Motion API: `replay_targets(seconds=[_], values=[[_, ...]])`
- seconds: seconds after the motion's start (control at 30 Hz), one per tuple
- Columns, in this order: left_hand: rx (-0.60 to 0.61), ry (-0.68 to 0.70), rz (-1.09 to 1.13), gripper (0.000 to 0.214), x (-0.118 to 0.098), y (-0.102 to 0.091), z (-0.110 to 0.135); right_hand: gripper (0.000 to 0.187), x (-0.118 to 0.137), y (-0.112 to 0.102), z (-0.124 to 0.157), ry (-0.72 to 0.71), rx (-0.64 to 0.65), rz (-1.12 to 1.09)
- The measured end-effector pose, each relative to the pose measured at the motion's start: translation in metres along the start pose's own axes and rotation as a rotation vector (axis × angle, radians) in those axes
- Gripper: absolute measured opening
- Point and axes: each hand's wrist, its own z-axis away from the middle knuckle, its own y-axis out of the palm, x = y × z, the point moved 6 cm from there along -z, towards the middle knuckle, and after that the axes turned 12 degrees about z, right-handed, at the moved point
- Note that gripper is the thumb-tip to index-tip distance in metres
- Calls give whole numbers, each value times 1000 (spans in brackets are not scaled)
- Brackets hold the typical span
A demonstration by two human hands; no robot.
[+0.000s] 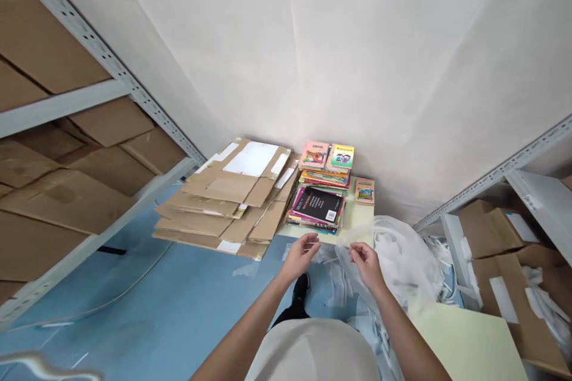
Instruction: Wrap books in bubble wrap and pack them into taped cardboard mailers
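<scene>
My left hand (pixel 302 255) hovers just in front of the book stacks, fingers loosely curled, with a gap to the thumb and nothing visible in it. Level with it, my right hand (pixel 367 263) is also loosely curled, thumb and forefinger slightly apart. It overlaps the edge of a large translucent plastic bag (pixel 404 256); whether it touches the film I cannot tell. Nearest my left hand is a stack topped by a black book (pixel 319 205) with a barcode. Behind it stands another stack, topped by a pink book (pixel 314 153) and a yellow-green book (pixel 342 156).
Flattened cardboard boxes (pixel 223 190) are piled left of the books. A small book (pixel 364 190) lies alone on the pale yellow table (pixel 363 214). Metal shelving (pixel 67 104) with cartons flanks the left; cartons (pixel 500 286) fill shelves at right. Plastic scraps (pixel 337 283) lie on the blue floor.
</scene>
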Motion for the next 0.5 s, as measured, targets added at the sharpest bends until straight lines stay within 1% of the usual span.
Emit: replay_targets(seconds=[0.1,0.17,0.27,0.37,0.5], values=[[4,33,46,50,-11,-28,-33,37,14,31,-33,-5,55,51],[13,35,76,51,-17,-46,-55,38,23,48,-53,-7,68,110],[40,28,102,53,-26,-66,-86,38,35,63,-79,-17,5,202],[82,24,129,52,-32,-77,-117,38,44,73,-99,-33,-75,221],[103,41,144,53,-38,-83,-157,41,54,92,-126,-25,-42,181]])
